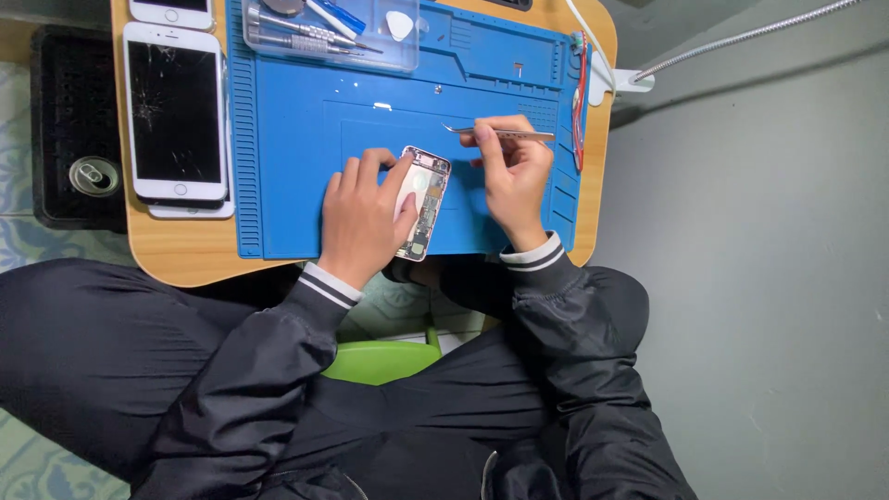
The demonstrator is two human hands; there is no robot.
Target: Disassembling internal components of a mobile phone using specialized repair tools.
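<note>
Hands at opened phone shell on blue mat.
Left hand fingers curl around shell, hiding its left part; right hand pinches tweezers; clear tool tray cut off at top.

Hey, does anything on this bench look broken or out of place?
Yes: the white phone at the table's left has a cracked screen, fractures spreading from its upper left. The opened phone under the left hand lies tilted on the blue mat.

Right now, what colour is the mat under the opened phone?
Bright blue. The mat shows best in the head view, lying on the wooden table.
</note>
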